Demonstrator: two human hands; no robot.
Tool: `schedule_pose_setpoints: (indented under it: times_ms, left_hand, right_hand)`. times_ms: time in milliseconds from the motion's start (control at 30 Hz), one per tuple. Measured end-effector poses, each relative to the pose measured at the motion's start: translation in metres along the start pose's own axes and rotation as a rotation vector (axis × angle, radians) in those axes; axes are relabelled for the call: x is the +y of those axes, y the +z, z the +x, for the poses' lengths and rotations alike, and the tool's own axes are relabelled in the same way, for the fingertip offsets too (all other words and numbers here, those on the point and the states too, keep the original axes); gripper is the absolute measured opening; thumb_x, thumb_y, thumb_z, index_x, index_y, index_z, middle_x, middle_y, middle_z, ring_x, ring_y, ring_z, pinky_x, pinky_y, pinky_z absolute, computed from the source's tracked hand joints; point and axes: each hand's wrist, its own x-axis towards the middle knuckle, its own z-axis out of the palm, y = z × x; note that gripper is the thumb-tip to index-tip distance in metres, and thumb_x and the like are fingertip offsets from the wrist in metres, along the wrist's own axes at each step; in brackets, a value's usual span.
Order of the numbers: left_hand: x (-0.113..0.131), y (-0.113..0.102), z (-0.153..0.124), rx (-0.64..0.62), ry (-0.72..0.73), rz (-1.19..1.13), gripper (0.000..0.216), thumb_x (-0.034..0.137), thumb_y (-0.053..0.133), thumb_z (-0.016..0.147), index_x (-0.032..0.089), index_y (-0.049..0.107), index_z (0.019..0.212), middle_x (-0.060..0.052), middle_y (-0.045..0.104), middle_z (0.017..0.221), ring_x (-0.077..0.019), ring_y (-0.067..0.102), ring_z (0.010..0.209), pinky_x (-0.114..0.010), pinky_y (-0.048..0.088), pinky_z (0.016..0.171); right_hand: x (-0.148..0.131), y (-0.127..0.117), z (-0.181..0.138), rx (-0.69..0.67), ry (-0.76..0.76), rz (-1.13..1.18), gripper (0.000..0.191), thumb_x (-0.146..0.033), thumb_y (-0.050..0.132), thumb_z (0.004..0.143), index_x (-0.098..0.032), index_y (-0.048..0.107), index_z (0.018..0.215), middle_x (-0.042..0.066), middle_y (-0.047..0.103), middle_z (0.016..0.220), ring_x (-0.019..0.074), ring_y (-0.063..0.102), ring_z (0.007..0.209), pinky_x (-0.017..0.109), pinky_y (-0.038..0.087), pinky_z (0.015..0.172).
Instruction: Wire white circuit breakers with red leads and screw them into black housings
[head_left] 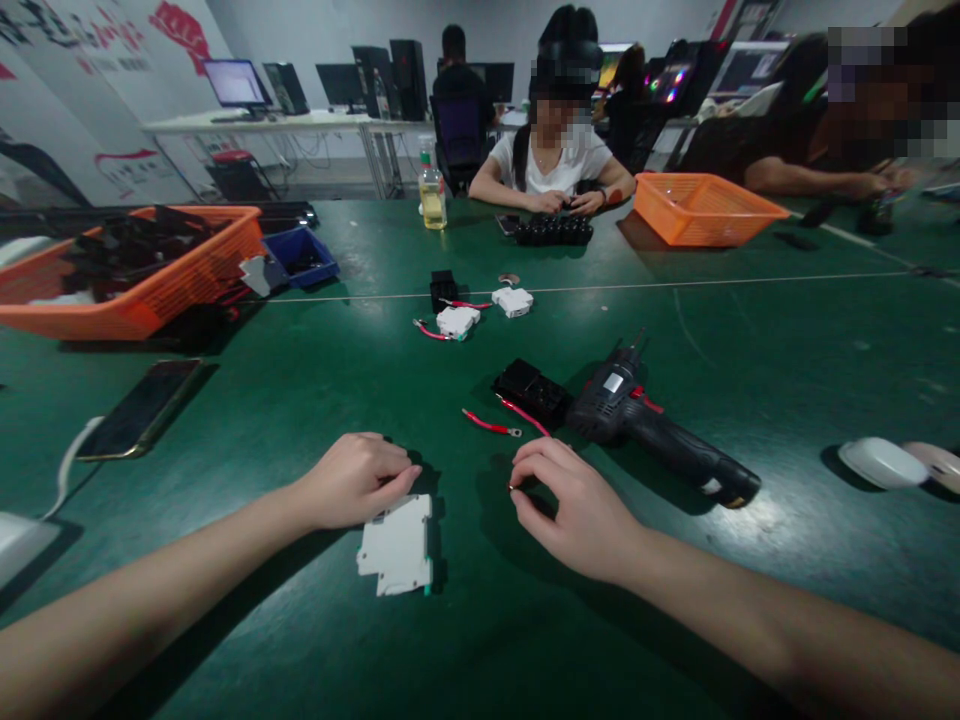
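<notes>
Head view: a white module (401,548) lies flat on the green table (480,640) in the near middle, slightly left. The left hand (364,482) is at its far end, fingers curled under and thumb laid along them; whether these fingers grip anything, I cannot tell. To the right, the right hand (574,505) pinches narrowly, thumb and forefinger closed on a small piece (511,487), too tiny to identify. Just beyond that hand are a red wire (523,414), partly behind the knuckles, and a short red lead (489,424) with a metal lug. A black housing (532,390) stands farther off, with a power screwdriver (652,430) lying just to its right. Farther still, near the middle, two more white modules (513,302) sit near a black block (443,290). A phone (150,408) lies left, an orange basket (135,318) beyond it. On the far side, a co-worker (556,165) sits with both hands behind a black row of parts (553,231).
</notes>
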Motion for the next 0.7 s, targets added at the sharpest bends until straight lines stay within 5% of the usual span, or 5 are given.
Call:
schedule_pose_setpoints:
  times_ms: [700]
  left_hand:
    - [0.0015,-0.0010,0.0012,0.020,0.016,0.026,0.041,0.027,0.039,0.100,0.017,0.048,0.062,0.003,0.047,0.057,-0.0085,0.046,0.054,-0.026,0.035,0.061]
  right_hand:
    - [-0.0006,-0.0009,-0.0002,-0.022,0.012,-0.024,0.008,-0.014,0.056,0.088,-0.020,0.058,0.093,0.006,0.059,0.103,0.0210,0.057,0.097,0.040,0.050,0.084]
